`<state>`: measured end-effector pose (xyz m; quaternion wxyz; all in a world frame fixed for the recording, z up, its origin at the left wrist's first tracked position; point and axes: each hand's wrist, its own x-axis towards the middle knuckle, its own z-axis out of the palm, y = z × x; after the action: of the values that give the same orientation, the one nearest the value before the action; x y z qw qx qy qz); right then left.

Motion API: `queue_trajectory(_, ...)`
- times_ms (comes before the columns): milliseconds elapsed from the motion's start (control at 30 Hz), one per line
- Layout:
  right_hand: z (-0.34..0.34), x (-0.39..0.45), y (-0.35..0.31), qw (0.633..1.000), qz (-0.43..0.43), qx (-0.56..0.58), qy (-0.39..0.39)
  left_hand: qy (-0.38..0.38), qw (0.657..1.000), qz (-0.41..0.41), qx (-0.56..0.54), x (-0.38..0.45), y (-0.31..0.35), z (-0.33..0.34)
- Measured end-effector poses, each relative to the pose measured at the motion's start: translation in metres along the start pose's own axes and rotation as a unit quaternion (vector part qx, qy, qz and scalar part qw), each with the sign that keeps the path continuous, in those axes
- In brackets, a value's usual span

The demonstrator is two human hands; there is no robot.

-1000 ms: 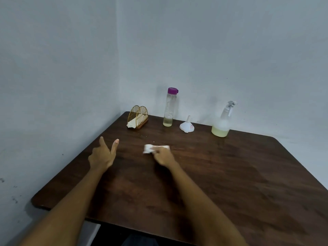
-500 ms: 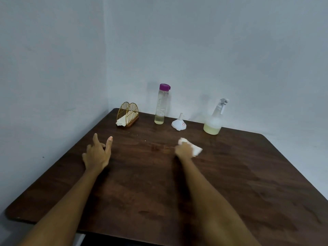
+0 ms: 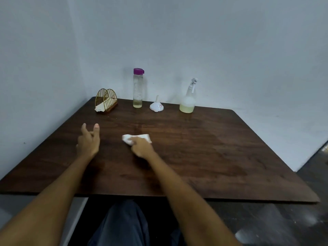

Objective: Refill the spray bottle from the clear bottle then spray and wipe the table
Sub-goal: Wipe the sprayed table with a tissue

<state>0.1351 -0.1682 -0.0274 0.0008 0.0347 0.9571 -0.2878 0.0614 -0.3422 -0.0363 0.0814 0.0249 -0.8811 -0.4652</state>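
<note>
Crumpled white paper tissue [image 3: 136,138] lies on dark brown wooden table [image 3: 221,148], mid-width, nearer far edge than near edge. Right hand [image 3: 142,148] grips tissue, pressing it on tabletop. Left hand [image 3: 89,142] grasps nothing, fingers loosely extended, hovering near left edge. Along far edge, left to right: gold wire napkin holder [image 3: 106,101] at far-left corner, tall clear bottle with purple cap [image 3: 137,88], white plastic funnel [image 3: 156,105] mouth-down, clear spray bottle with pale yellow liquid [image 3: 188,99].

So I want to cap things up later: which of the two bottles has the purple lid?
The tall clear bottle, standing between the napkin holder and funnel; the spray bottle has a trigger head.
</note>
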Motion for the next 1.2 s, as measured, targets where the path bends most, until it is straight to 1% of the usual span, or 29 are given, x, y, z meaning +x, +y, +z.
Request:
queue_trajectory(100, -0.048, -0.045, 0.074, 0.992, 0.088, -0.055, 0.072, -0.005, 1.000, 0.024, 0.015, -0.022, 0.010, 0.002)
queue_trajectory(200, -0.078, -0.091, 0.125, 0.959, 0.227, -0.058, 0.157, -0.011, 0.999, 0.040, 0.012, -0.038, 0.016, -0.002)
queue_trajectory(267, -0.078, -0.100, 0.123, 0.943, 0.274, -0.047, 0.185, -0.011, 0.999, 0.048, 0.009, -0.045, 0.021, -0.007)
queue_trajectory(333, -0.062, -0.099, 0.096, 0.938, 0.280, -0.050, 0.199, -0.008, 0.999, 0.047, 0.004, -0.055, 0.025, -0.014)
queue_trajectory(400, -0.035, -0.094, 0.055, 0.951, 0.237, -0.050, 0.191, -0.010, 0.999, 0.036, 0.013, -0.064, 0.024, -0.021)
queue_trajectory(500, 0.016, -0.093, -0.014, 0.987, 0.097, -0.056, 0.118, -0.008, 0.999, 0.000, 0.051, -0.076, 0.010, -0.028)
queue_trajectory(567, 0.042, -0.097, -0.053, 0.997, -0.008, -0.049, 0.065, 0.006, 0.997, -0.022, 0.070, -0.080, -0.003, -0.033)
queue_trajectory(600, 0.050, -0.100, -0.065, 0.997, -0.046, -0.047, 0.040, 0.012, 0.996, -0.029, 0.078, -0.081, -0.007, -0.035)
queue_trajectory(633, 0.055, -0.102, -0.071, 0.996, -0.071, -0.046, 0.012, 0.017, 0.996, -0.035, 0.086, -0.082, -0.009, -0.037)
queue_trajectory(700, 0.053, -0.107, -0.061, 0.995, -0.090, -0.036, -0.031, 0.017, 0.994, -0.036, 0.101, -0.083, -0.008, -0.036)
queue_trajectory(767, 0.034, -0.114, -0.033, 0.996, -0.085, -0.014, -0.034, 0.012, 0.994, -0.025, 0.105, -0.087, -0.002, -0.028)
queue_trajectory(833, 0.002, -0.121, 0.006, 0.998, -0.062, 0.006, 0.000, 0.003, 0.994, -0.014, 0.104, -0.092, 0.007, -0.015)
queue_trajectory(867, -0.016, -0.124, 0.029, 0.999, -0.036, -0.001, 0.026, -0.003, 0.994, -0.008, 0.107, -0.095, 0.012, -0.008)
queue_trajectory(933, -0.050, -0.136, 0.079, 0.993, 0.046, -0.062, 0.087, -0.016, 0.994, 0.004, 0.109, -0.100, 0.022, 0.004)
queue_trajectory(1000, -0.078, -0.151, 0.131, 0.968, 0.166, -0.106, 0.158, -0.023, 0.993, 0.024, 0.112, -0.100, 0.028, 0.013)
queue_trajectory(1067, -0.098, -0.161, 0.166, 0.931, 0.282, -0.086, 0.214, -0.019, 0.992, 0.042, 0.119, -0.098, 0.029, 0.017)
queue_trajectory(1100, -0.102, -0.162, 0.172, 0.918, 0.318, -0.066, 0.230, -0.015, 0.991, 0.048, 0.122, -0.096, 0.028, 0.017)
queue_trajectory(1133, -0.102, -0.159, 0.170, 0.911, 0.334, -0.052, 0.238, -0.012, 0.991, 0.051, 0.127, -0.094, 0.027, 0.017)
queue_trajectory(1200, -0.088, -0.146, 0.148, 0.911, 0.329, -0.045, 0.243, -0.006, 0.990, 0.057, 0.131, -0.091, 0.025, 0.018)
